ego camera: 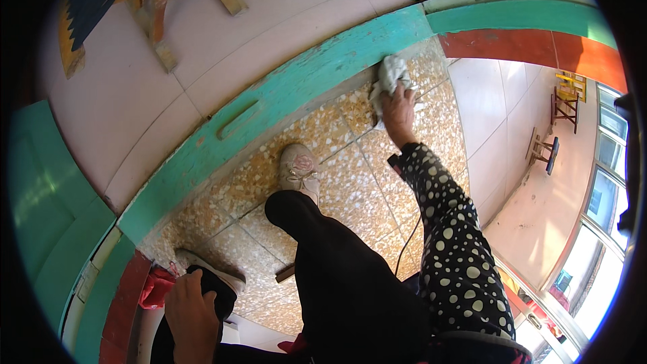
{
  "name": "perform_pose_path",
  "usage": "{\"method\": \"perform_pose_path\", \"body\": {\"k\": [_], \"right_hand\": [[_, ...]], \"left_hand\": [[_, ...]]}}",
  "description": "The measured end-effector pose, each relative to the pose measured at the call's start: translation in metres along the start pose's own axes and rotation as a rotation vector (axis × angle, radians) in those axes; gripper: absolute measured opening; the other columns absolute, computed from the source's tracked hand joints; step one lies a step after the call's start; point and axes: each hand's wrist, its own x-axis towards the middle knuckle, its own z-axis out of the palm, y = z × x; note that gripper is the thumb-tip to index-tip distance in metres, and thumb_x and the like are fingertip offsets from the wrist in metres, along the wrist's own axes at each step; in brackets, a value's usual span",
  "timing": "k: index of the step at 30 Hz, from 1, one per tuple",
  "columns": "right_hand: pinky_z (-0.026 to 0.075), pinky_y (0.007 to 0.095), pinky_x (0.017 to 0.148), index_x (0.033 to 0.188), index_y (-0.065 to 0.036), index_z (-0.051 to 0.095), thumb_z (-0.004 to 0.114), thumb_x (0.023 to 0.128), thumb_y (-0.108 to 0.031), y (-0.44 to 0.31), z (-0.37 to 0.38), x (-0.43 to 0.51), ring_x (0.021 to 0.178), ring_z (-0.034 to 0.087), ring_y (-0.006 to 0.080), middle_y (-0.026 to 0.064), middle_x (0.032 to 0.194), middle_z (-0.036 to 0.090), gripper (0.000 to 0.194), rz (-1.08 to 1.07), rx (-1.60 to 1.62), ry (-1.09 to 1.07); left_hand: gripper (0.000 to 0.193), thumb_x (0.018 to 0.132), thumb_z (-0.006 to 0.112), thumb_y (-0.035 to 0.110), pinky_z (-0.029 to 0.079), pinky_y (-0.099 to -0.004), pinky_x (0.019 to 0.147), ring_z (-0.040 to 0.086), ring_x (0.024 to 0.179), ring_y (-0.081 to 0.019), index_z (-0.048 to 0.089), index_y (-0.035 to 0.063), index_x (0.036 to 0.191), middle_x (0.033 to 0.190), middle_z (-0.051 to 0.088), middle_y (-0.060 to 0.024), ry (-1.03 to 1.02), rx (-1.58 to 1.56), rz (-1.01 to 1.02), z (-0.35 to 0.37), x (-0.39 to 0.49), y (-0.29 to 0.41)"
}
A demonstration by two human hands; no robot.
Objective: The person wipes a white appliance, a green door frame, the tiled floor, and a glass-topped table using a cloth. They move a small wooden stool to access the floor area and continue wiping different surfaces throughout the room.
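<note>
My right hand (399, 114) presses a crumpled pale cloth (393, 78) against the speckled terrazzo floor (374, 177), close to the right end of a worn green wooden door sill (323, 65). Part of the cloth lies under the fingers, and its upper end touches the base of the sill. My left hand (191, 308) rests on my black-trousered knee at the lower left, with no object visible in it. One beige shoe (299, 164) with a pink flower and a bow stands on the terrazzo between the hands; the other shoe (222, 270) is partly hidden by my left leg.
Beyond the sill, wooden furniture legs (159, 10) stand on pink tiles. Green door leaves (55, 187) flank the doorway. A red bag-like item (155, 288) lies beside the left door post. Small stools (543, 151) stand by the wall at right. A dark cord (404, 247) runs near my right sleeve.
</note>
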Motion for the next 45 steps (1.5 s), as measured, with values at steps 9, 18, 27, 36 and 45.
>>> {"method": "perform_pose_path", "body": {"k": [9, 18, 27, 36, 45], "right_hand": [[0.051, 0.0529, 0.095, 0.125, -0.005, 0.058, 0.06, 0.089, -0.04, 0.052, -0.073, 0.151, 0.105, 0.066, 0.048, 0.0328, 0.109, 0.068, 0.05, 0.367, 0.098, 0.242], [0.046, 0.0534, 0.101, 0.132, -0.014, 0.058, 0.052, 0.091, -0.056, 0.075, -0.038, 0.193, 0.12, 0.06, 0.0464, 0.0266, 0.125, 0.066, 0.06, 0.355, 0.026, -0.081], [0.052, 0.0455, 0.087, 0.115, 0.001, 0.066, 0.065, 0.088, -0.035, -0.001, -0.003, 0.069, 0.097, 0.069, 0.0393, 0.0227, 0.103, 0.073, 0.045, 0.2, 0.501, -0.15], [0.044, 0.0515, 0.098, 0.122, -0.01, 0.065, 0.062, 0.088, -0.049, -0.008, -0.092, 0.149, 0.111, 0.056, 0.0444, 0.0271, 0.115, 0.059, 0.051, -0.082, 0.026, 0.092], [0.046, 0.0546, 0.101, 0.143, -0.029, 0.056, 0.061, 0.088, -0.043, -0.041, -0.049, 0.197, 0.125, 0.047, 0.0504, 0.0237, 0.144, 0.039, 0.057, 0.198, -0.149, 0.108]], "left_hand": [[0.046, 0.085, 0.073, 0.011, 0.045, -0.0464, 0.089, 0.059, 0.108, -0.0364, 0.056, 0.0014, 0.127, 0.115, 0.061, -0.0165, -0.016, 0.009, -0.001, 0.013, 0.026, -0.023], [0.046, 0.084, 0.073, 0.009, 0.046, -0.0471, 0.089, 0.06, 0.108, -0.0368, 0.056, 0.0018, 0.126, 0.115, 0.062, -0.0167, -0.038, 0.041, 0.022, 0.01, 0.047, -0.021], [0.046, 0.085, 0.072, 0.01, 0.045, -0.0474, 0.09, 0.058, 0.11, -0.0369, 0.055, 0.0023, 0.126, 0.113, 0.061, -0.017, -0.037, 0.027, 0.027, -0.002, 0.044, -0.006], [0.044, 0.086, 0.071, 0.01, 0.044, -0.047, 0.092, 0.057, 0.113, -0.0366, 0.056, 0.0019, 0.126, 0.118, 0.061, -0.0167, 0.001, -0.035, -0.014, -0.006, 0.031, -0.012], [0.047, 0.086, 0.071, 0.01, 0.044, -0.0472, 0.096, 0.057, 0.115, -0.0369, 0.055, 0.0016, 0.129, 0.121, 0.06, -0.0176, 0.033, -0.014, 0.008, -0.014, 0.027, -0.005]]}}
